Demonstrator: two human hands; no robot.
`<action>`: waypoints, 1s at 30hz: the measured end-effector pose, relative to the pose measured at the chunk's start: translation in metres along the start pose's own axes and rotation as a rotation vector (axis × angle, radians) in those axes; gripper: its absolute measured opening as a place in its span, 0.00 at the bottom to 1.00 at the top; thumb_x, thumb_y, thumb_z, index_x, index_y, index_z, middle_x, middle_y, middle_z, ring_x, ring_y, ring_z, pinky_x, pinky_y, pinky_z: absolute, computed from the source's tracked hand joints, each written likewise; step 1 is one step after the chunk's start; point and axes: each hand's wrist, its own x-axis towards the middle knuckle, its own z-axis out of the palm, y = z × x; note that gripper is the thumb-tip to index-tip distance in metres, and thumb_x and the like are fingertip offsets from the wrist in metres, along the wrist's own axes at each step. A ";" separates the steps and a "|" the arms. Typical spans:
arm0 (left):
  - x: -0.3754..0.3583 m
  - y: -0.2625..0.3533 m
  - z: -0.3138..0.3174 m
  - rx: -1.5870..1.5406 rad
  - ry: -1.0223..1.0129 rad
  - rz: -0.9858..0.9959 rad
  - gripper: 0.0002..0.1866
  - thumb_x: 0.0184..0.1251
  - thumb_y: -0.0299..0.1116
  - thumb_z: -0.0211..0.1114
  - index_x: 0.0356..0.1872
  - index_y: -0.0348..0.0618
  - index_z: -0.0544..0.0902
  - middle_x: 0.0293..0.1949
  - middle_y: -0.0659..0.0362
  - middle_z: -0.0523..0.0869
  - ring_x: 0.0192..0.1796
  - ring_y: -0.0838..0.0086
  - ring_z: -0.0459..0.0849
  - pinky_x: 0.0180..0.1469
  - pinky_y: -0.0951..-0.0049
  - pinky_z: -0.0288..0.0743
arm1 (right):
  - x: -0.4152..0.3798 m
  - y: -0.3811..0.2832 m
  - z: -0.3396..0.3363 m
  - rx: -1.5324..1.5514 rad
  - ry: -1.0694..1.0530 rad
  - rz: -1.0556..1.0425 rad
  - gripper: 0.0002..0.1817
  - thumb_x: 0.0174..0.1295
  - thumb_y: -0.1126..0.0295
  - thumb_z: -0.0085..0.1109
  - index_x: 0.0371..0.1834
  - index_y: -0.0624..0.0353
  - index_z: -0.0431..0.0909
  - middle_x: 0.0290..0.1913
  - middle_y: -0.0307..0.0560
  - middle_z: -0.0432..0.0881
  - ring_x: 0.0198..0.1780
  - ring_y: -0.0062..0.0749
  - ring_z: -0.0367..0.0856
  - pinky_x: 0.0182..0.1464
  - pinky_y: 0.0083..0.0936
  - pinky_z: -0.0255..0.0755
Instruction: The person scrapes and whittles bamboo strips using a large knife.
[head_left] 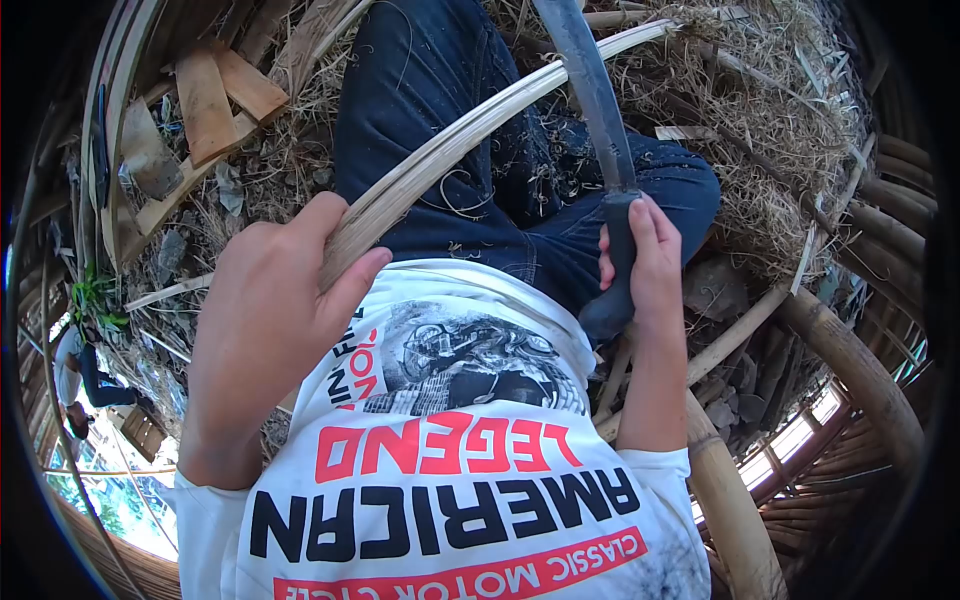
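My left hand [265, 315] is closed around the near end of a long, pale split bamboo strip [440, 155]. The strip slants up and to the right over my legs, with layers parted along its length. In my right hand [650, 262] is a machete, gripped by its black handle [621, 240], thumb along the side. Its dark, worn blade [597, 110] points up and away, and overlaps the strip near the far end in this view. Thin curled shavings lie on my dark jeans [430, 110].
Heaps of fine shavings [770, 110] cover the ground to the right. Flat wood pieces [205, 105] and long bent strips [118, 130] lie at the left. Thick bamboo poles [850, 360] run along the right side. Another person [85, 375] is at the far left.
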 end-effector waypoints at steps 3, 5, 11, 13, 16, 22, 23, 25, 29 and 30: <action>0.003 0.001 0.004 0.024 -0.020 0.022 0.16 0.62 0.41 0.69 0.37 0.37 0.78 0.25 0.44 0.79 0.30 0.48 0.75 0.36 0.56 0.66 | 0.004 0.009 0.001 -0.020 0.012 -0.032 0.18 0.76 0.57 0.47 0.49 0.62 0.75 0.24 0.40 0.76 0.16 0.18 0.72 0.16 0.18 0.68; 0.001 -0.002 0.005 0.018 -0.019 0.019 0.16 0.62 0.41 0.69 0.37 0.37 0.78 0.24 0.44 0.79 0.30 0.48 0.75 0.36 0.56 0.66 | -0.002 0.005 0.016 -0.012 0.042 -0.009 0.18 0.76 0.57 0.47 0.47 0.63 0.76 0.24 0.40 0.76 0.16 0.18 0.72 0.17 0.17 0.68; -0.002 -0.002 0.011 -0.015 -0.026 0.030 0.16 0.62 0.41 0.69 0.38 0.38 0.79 0.24 0.44 0.79 0.29 0.47 0.74 0.36 0.56 0.67 | 0.006 0.008 -0.004 -0.014 0.043 -0.030 0.18 0.76 0.56 0.47 0.45 0.61 0.74 0.24 0.40 0.76 0.15 0.18 0.72 0.16 0.18 0.68; -0.002 -0.004 0.012 0.003 0.025 0.075 0.16 0.62 0.41 0.69 0.38 0.38 0.79 0.24 0.44 0.79 0.29 0.47 0.75 0.36 0.56 0.67 | -0.002 0.004 0.012 0.028 0.061 0.014 0.18 0.76 0.56 0.46 0.42 0.62 0.74 0.23 0.40 0.76 0.15 0.18 0.72 0.15 0.17 0.68; -0.004 -0.003 0.008 -0.001 0.020 0.071 0.16 0.62 0.41 0.69 0.39 0.38 0.79 0.25 0.44 0.80 0.29 0.47 0.75 0.37 0.56 0.68 | 0.002 0.006 -0.008 0.014 0.046 -0.007 0.18 0.76 0.56 0.45 0.42 0.61 0.74 0.23 0.40 0.75 0.15 0.18 0.72 0.15 0.18 0.68; 0.002 -0.003 0.011 0.016 -0.036 0.043 0.16 0.62 0.41 0.69 0.40 0.38 0.79 0.25 0.44 0.80 0.30 0.46 0.77 0.38 0.55 0.68 | -0.002 0.014 0.011 0.025 0.041 0.015 0.18 0.77 0.56 0.45 0.42 0.62 0.74 0.24 0.41 0.76 0.15 0.18 0.72 0.16 0.18 0.68; 0.000 -0.003 0.011 -0.005 -0.012 0.043 0.16 0.62 0.41 0.69 0.40 0.38 0.79 0.26 0.44 0.80 0.31 0.47 0.77 0.38 0.55 0.68 | 0.001 0.013 0.006 0.028 0.040 0.014 0.18 0.77 0.56 0.45 0.42 0.62 0.74 0.24 0.41 0.76 0.15 0.18 0.72 0.16 0.18 0.68; -0.002 -0.002 0.011 -0.021 0.000 0.037 0.16 0.63 0.41 0.69 0.40 0.38 0.79 0.27 0.44 0.81 0.32 0.47 0.77 0.38 0.55 0.68 | 0.006 0.013 -0.008 0.040 0.030 -0.014 0.18 0.76 0.56 0.45 0.43 0.61 0.74 0.24 0.41 0.76 0.15 0.19 0.72 0.16 0.18 0.68; 0.000 0.001 0.009 0.030 -0.024 0.019 0.16 0.62 0.41 0.69 0.40 0.38 0.79 0.28 0.44 0.81 0.33 0.48 0.77 0.39 0.55 0.67 | -0.003 0.015 0.012 0.006 0.013 -0.007 0.19 0.77 0.55 0.45 0.43 0.62 0.74 0.24 0.40 0.75 0.15 0.19 0.72 0.16 0.18 0.68; -0.001 -0.001 0.010 0.003 -0.020 0.023 0.16 0.62 0.41 0.69 0.40 0.37 0.79 0.28 0.45 0.81 0.33 0.48 0.77 0.39 0.55 0.67 | -0.005 0.017 0.009 0.050 0.014 -0.002 0.18 0.76 0.56 0.46 0.44 0.63 0.75 0.24 0.41 0.76 0.15 0.19 0.72 0.16 0.18 0.68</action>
